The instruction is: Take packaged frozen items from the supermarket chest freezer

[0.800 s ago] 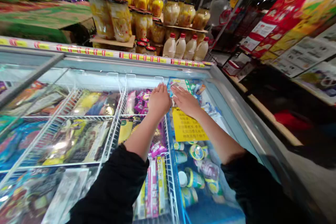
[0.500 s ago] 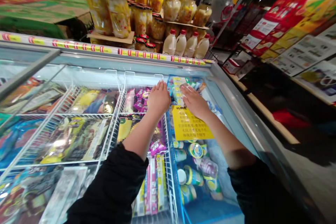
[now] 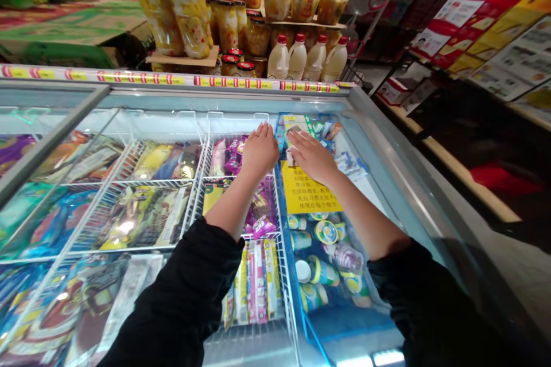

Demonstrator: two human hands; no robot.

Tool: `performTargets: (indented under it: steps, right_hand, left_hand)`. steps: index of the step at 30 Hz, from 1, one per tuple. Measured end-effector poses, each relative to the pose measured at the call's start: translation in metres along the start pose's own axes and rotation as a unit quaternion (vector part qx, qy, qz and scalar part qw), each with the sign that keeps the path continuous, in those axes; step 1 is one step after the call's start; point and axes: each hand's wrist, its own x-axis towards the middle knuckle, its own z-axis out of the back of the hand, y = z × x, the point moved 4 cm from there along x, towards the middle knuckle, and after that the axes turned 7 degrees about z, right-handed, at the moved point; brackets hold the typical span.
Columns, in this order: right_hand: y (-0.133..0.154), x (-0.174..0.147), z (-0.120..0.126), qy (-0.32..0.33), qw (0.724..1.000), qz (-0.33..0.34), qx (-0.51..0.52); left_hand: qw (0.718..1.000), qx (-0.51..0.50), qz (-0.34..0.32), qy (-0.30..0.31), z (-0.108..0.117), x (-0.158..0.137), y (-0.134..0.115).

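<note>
Head view: both flat, empty hands, left hand [image 3: 259, 152] and right hand [image 3: 312, 156], rest over the freezer's [image 3: 379, 143] packets [image 3: 307, 125].

Beyond the two hands, left hand [image 3: 259, 152] and right hand [image 3: 310, 156], four white bottles [image 3: 307, 59] with red caps stand in a row. Below the right hand hangs one yellow sign [image 3: 309, 195].

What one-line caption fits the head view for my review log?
Both hands, left hand and right hand, reach into an open chest freezer onto packets beside a yellow notice.
</note>
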Motion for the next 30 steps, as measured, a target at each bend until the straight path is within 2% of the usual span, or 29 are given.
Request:
performTargets:
  steps: [4,8,11,13,17,21,23,26,30]
  right_hand:
    - [-0.002,-0.024,-0.001,-0.008,0.999,-0.029,-0.021]
    - [0.024,-0.054,-0.006,-0.015,0.999,-0.019,-0.039]
    - [0.043,-0.051,-0.011,0.001,0.999,-0.013,-0.037]
    - [0.044,-0.038,-0.011,0.02,0.999,-0.015,-0.023]
    - [0.021,-0.02,-0.004,0.059,0.998,-0.023,0.002]
    - [-0.001,-0.048,0.001,0.052,0.994,-0.09,-0.015]
    - [0.007,-0.071,-0.002,0.041,0.995,-0.087,-0.028]
    - [0.038,-0.092,-0.008,0.018,0.998,-0.046,-0.04]
    - [0.075,-0.074,-0.014,0.034,0.999,0.008,-0.022]
  left_hand:
    - [1.0,0.0,-0.001,-0.003,-0.001,0.001,0.001]
    - [1.0,-0.014,-0.003,-0.015,-0.001,0.005,0.002]
    - [1.0,-0.018,-0.009,-0.016,0.003,0.003,-0.001]
    - [1.0,-0.007,-0.006,-0.011,0.006,-0.005,-0.005]
    - [1.0,0.012,0.023,-0.006,0.012,-0.049,-0.008]
    - [1.0,0.002,0.021,-0.001,0.018,-0.112,-0.004]
    - [1.0,-0.002,0.025,0.0,0.022,-0.137,-0.002]
    - [0.999,0.001,0.039,-0.001,0.025,-0.164,-0.002]
    - [0.999,0.0,0.036,-0.017,0.027,-0.188,-0.005]
